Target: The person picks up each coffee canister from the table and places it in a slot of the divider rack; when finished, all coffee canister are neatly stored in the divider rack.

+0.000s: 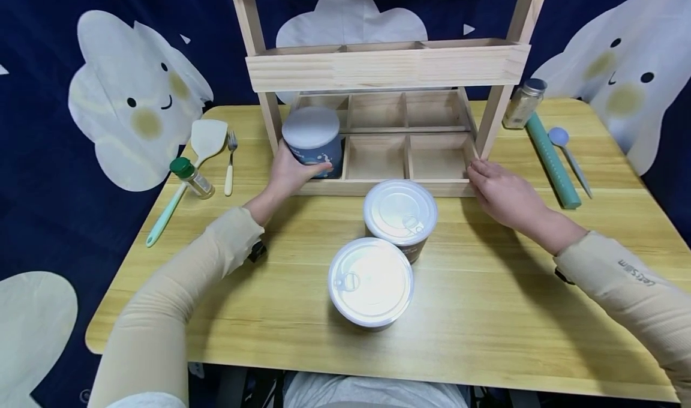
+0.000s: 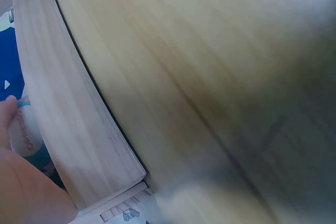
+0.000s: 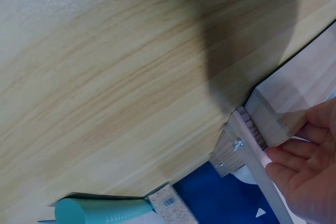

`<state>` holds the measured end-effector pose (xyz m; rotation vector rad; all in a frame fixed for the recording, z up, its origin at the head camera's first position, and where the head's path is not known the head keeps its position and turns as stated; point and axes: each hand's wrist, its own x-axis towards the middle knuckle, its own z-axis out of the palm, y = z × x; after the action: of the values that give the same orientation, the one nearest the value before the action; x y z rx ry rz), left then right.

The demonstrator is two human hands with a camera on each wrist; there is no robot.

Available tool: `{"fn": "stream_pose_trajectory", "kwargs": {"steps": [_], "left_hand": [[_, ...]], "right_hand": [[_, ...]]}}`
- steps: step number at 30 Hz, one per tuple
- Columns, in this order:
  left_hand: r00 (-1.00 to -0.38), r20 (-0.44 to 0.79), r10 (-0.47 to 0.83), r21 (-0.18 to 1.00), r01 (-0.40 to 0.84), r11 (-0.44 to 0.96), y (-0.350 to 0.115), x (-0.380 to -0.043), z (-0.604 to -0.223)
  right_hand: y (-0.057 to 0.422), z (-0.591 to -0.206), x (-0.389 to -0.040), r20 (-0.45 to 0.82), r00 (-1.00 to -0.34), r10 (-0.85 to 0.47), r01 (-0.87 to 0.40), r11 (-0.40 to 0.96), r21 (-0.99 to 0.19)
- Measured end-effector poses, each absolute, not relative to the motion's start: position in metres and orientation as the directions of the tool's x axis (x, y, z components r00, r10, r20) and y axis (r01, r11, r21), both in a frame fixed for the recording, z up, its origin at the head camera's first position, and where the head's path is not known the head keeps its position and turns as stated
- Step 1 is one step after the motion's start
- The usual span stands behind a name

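My left hand [image 1: 293, 169] grips a blue can with a pale lid [image 1: 312, 129], which stands in the front left compartment of the wooden rack [image 1: 388, 71]. In the left wrist view, part of that can [image 2: 27, 129] shows behind the rack's front board, beside the left hand [image 2: 29, 190]. At the rack's lower right corner, my right hand [image 1: 510, 198] holds the front board's end. The right wrist view shows the right hand's fingers [image 3: 294, 156] curled at that corner. Two lidded cans, one nearer [image 1: 370, 282] and one farther [image 1: 400, 212], stand on the table before the rack.
At left lie a spatula [image 1: 207, 138], a fork [image 1: 230, 162] and a green-capped shaker [image 1: 193, 178]. A glass jar [image 1: 525, 103], a teal tube [image 1: 552, 161] and a blue spoon [image 1: 569, 156] are at right. The table's front edge [image 1: 378, 381] runs close to the person.
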<state>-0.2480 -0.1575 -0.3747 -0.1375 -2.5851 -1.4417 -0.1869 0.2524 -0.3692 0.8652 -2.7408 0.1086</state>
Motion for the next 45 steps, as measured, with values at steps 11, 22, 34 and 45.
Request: {"fn": "stream_pose_trajectory", "kwargs": {"steps": [11,22,34,45], "left_hand": [[-0.929,0.364,0.067,0.804,0.350,0.481,-0.169,-0.182,-0.374],[-0.782,0.147,0.605,0.913,0.343,0.222,-0.129,-0.158,-0.386],[-0.701,0.042,0.712,0.929,0.289,0.229,-0.109,-0.169,-0.393],[-0.673,0.069,0.736,0.906,0.351,0.236,-0.100,-0.172,-0.393]], "right_hand": [[0.252,-0.374,-0.186,0.285,-0.793,-0.539,-0.567,0.824,-0.020],[0.255,-0.372,-0.188,0.313,-0.774,-0.551,-0.581,0.814,-0.002],[0.248,-0.370,-0.182,0.310,-0.784,-0.537,-0.568,0.823,-0.011],[0.249,-0.372,-0.185,0.308,-0.782,-0.542,-0.570,0.822,-0.001]]}}
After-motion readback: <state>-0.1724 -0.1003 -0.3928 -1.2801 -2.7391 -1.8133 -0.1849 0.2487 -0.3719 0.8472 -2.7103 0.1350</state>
